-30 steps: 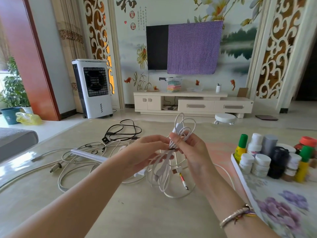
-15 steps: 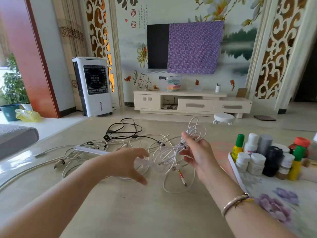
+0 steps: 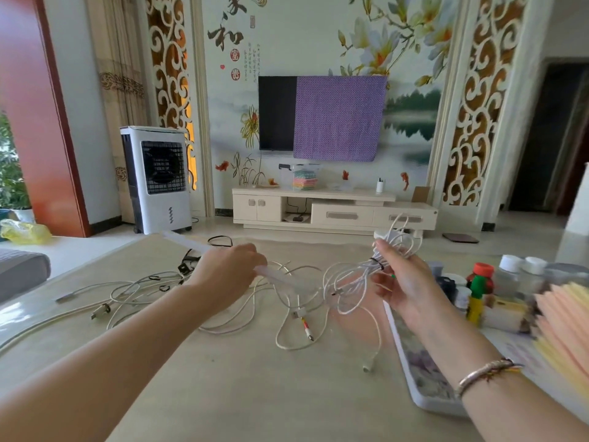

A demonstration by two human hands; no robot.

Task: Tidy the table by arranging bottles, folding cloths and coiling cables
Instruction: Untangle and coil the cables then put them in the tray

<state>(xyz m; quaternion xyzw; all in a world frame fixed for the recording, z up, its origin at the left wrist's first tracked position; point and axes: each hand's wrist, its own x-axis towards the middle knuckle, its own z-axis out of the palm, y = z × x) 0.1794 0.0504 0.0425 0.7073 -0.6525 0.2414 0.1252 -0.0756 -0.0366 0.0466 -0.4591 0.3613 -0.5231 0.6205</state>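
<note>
- loose cables on table, left of centre;
- bottles on tray, right;
- coiled cable between, above table

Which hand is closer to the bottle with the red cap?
The right hand. It holds the white cable bundle just left of the red-capped bottle, while the left hand is farther away, over the loose cables.

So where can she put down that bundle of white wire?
The bare tabletop near her, between the loose cables and the floral tray, is free. Farther back it is crowded with tangled cables; on the right, bottles fill the tray. Her right hand holds the bundle.
</note>
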